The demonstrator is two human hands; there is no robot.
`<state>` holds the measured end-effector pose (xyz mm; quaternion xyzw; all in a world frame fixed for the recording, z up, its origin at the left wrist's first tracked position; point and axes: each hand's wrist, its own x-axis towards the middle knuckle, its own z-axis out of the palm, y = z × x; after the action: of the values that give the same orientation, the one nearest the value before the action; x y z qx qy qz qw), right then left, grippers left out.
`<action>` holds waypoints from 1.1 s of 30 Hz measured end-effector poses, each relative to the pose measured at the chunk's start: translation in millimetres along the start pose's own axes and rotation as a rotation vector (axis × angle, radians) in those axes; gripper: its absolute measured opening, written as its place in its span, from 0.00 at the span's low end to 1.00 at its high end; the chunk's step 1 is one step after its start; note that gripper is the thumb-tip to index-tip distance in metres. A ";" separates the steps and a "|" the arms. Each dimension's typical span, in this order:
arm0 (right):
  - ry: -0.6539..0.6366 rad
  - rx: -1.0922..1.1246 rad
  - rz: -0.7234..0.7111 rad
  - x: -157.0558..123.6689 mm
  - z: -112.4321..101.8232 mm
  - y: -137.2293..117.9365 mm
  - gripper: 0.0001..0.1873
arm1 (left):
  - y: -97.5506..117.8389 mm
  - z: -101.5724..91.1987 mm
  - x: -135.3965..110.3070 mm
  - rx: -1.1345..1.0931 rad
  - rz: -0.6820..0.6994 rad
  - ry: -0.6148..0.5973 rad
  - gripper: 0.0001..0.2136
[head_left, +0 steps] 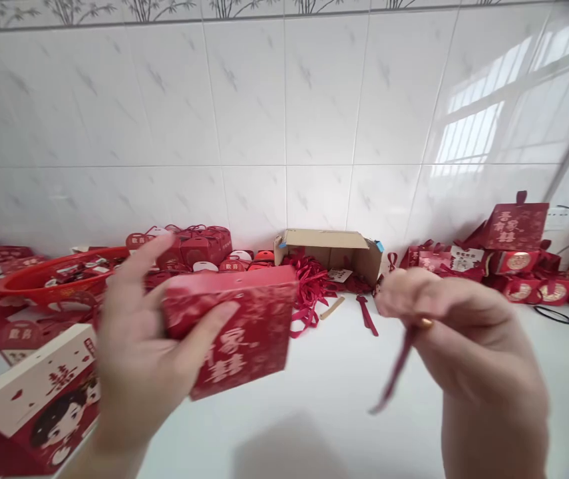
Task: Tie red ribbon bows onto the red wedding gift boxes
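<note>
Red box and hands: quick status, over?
Left hand grips red box, lifted off the white table. Right hand pinches red ribbon, hanging loose. Nothing between them.

Likely a home kitchen or utility room used for packing wedding favours: glossy white wall tiles (284, 120) fill the upper frame, a white countertop (324, 399) runs below, and red gift boxes (514, 266) crowd the right beside an open cardboard box (329, 249) of ribbons

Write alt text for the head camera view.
A left hand holds a red gift box while the right hand pinches a red ribbon over a white table cluttered with more red boxes.
</note>
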<state>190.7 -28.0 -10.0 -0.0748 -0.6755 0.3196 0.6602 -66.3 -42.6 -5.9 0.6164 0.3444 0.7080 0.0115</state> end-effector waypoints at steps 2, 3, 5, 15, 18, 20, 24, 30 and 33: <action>0.045 -0.103 0.003 3.5 7.6 9.4 0.08 | 13.6 36.5 9.5 -0.019 0.016 -0.070 0.36; 0.063 -0.138 0.005 5.4 10.3 13.8 0.08 | 17.3 51.2 10.9 -0.032 0.009 -0.094 0.33; 0.081 -0.145 0.019 8.6 13.5 21.2 0.07 | 19.4 73.3 8.8 -0.071 -0.014 -0.106 0.22; 0.210 -0.195 0.048 11.6 15.0 37.8 0.07 | 0.4 102.4 -0.5 -0.384 -0.117 -0.183 0.04; 0.234 -0.226 0.060 13.4 15.2 41.4 0.07 | -1.1 101.0 0.0 -0.465 -0.176 -0.248 0.03; 0.221 -0.235 0.074 13.6 15.3 43.0 0.07 | -0.8 100.7 -0.1 -0.427 -0.166 -0.227 0.04; 0.222 -0.238 0.084 12.8 15.8 45.4 0.08 | 0.1 101.3 -0.7 -0.348 -0.099 -0.201 0.05; 0.209 -0.234 0.031 13.9 13.9 45.3 0.09 | -4.5 101.0 -1.8 -0.270 0.011 -0.192 0.05; 0.198 -0.259 0.008 14.5 11.7 44.2 0.09 | -7.3 100.9 -2.6 -0.258 0.070 -0.185 0.03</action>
<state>163.8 10.4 -20.3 -0.1931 -0.6424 0.2236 0.7071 20.3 9.7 -11.5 0.6839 0.2265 0.6866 0.0975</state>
